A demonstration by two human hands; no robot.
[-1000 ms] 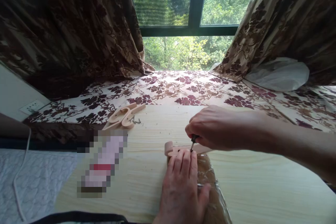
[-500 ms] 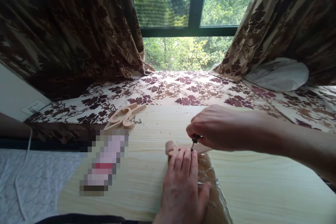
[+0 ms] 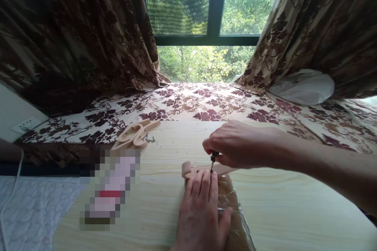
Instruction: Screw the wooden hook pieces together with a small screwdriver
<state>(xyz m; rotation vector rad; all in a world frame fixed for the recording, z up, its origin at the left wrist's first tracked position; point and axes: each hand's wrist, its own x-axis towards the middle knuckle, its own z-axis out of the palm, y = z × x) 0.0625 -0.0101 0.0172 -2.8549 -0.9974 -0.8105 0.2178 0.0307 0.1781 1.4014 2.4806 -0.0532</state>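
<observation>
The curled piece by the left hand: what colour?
The curled piece is pale pinkish tan, best seen in the head view.

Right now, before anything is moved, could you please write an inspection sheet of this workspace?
Surface: pale wood-grain tabletop, dark specks on it.
Work things: pale wooden piece with a curled end, at the far end of a brown, shiny-film-wrapped block; small dark-handled screwdriver, tilted, tip at the piece.
Clutter: curved pale wooden pieces, small grey screw-like bits, pixelated pink-and-red item.
Hands: left hand flat over the block, fingertips at the wooden piece; right hand grips the screwdriver.
Cables: thin white cable, left edge.
Surroundings: flower-patterned fabric ledge, brown flowered curtains, dark-framed window, translucent plastic bag, white wall socket.
</observation>
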